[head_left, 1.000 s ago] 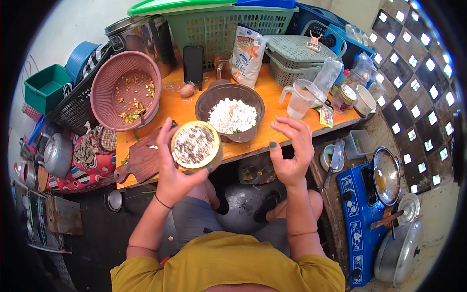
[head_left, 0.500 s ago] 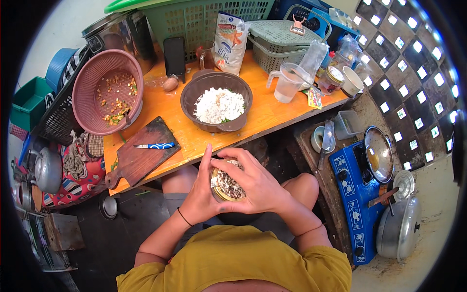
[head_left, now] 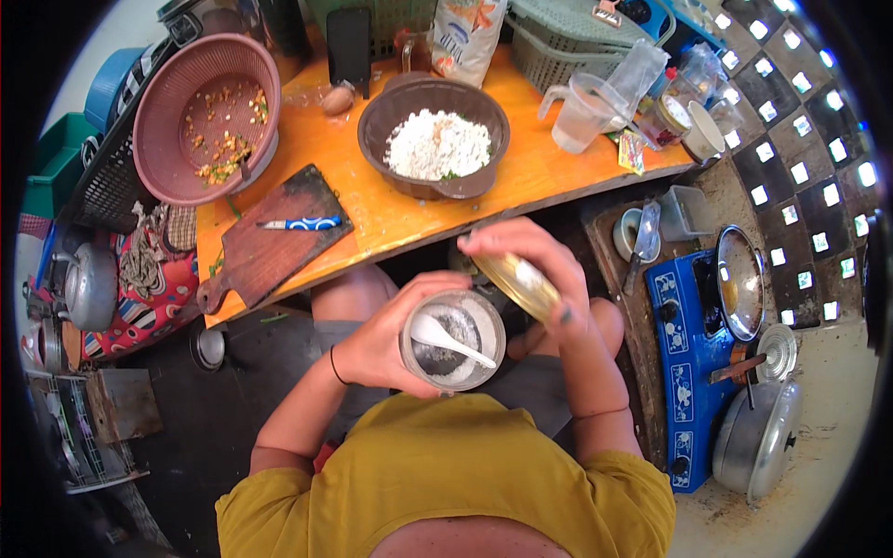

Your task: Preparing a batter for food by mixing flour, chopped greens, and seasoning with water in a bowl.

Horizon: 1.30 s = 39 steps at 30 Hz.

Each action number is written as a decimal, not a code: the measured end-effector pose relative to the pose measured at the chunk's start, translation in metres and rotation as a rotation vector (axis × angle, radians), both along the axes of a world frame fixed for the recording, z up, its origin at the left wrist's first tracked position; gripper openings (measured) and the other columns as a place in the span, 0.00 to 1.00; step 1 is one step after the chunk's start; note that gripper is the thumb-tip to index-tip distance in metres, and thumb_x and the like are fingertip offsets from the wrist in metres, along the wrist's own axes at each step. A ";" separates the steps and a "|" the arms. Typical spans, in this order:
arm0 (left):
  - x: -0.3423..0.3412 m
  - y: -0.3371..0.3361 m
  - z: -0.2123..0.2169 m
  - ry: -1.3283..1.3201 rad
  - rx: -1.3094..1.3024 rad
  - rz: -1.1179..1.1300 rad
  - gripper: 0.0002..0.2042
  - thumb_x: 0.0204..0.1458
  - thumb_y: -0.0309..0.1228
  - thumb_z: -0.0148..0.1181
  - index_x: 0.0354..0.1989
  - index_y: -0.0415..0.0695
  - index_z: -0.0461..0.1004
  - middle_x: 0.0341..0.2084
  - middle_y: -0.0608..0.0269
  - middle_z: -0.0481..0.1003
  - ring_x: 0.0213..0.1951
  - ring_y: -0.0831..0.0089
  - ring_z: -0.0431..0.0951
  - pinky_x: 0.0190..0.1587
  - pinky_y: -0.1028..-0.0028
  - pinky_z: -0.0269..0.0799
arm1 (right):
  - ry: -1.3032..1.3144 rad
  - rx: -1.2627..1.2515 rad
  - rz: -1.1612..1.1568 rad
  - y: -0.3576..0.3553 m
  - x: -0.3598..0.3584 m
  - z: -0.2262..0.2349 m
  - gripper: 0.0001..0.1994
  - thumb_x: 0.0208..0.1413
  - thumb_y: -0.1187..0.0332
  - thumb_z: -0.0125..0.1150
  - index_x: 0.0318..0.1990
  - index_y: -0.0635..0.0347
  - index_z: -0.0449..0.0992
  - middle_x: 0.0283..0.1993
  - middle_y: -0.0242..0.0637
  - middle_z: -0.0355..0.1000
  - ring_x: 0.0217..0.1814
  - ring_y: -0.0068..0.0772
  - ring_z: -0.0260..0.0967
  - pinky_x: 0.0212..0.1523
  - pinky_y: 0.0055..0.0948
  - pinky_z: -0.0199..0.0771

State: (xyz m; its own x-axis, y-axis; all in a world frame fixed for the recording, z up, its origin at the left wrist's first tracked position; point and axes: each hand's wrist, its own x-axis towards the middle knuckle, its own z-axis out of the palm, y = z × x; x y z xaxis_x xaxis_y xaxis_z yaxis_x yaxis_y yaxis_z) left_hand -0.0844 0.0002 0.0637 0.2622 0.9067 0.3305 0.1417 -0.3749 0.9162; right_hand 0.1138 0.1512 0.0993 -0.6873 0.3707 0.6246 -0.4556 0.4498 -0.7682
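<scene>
My left hand [head_left: 386,337] grips a round jar [head_left: 453,340] over my lap. Inside it lie white powder and a white plastic spoon [head_left: 445,338]. My right hand [head_left: 530,270] holds the jar's gold lid [head_left: 518,285] tilted just above and to the right of the jar. On the orange table [head_left: 372,214] in front stands a brown bowl [head_left: 433,138] with a heap of white chopped food.
A dark cutting board [head_left: 270,237] with a blue-handled knife [head_left: 299,223] lies at the table's left. A pink colander [head_left: 206,116] with scraps sits behind it. A clear measuring jug [head_left: 584,112], cups and baskets stand at the right. A blue gas stove [head_left: 712,344] and pots are on the floor to my right.
The jar came down from the table's edge to my lap. My right hand took the lid off and now holds it beside the jar, showing the spoon and powder.
</scene>
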 end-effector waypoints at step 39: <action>0.000 -0.015 0.018 0.143 -0.065 0.455 0.56 0.23 0.34 0.82 0.70 0.44 0.59 0.60 0.50 0.58 0.64 0.54 0.62 0.67 0.61 0.60 | -0.405 0.604 -0.017 -0.026 -0.015 0.045 0.18 0.43 0.78 0.64 0.46 0.57 0.80 0.40 0.34 0.74 0.43 0.40 0.71 0.44 0.37 0.75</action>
State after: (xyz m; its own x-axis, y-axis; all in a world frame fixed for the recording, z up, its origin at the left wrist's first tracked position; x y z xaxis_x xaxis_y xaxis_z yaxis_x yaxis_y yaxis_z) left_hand -0.0842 -0.0151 0.0820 -0.1279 0.9574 0.2588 0.4040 -0.1880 0.8952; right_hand 0.0984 0.1249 0.1442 -0.9051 0.0541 0.4217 -0.1776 0.8531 -0.4906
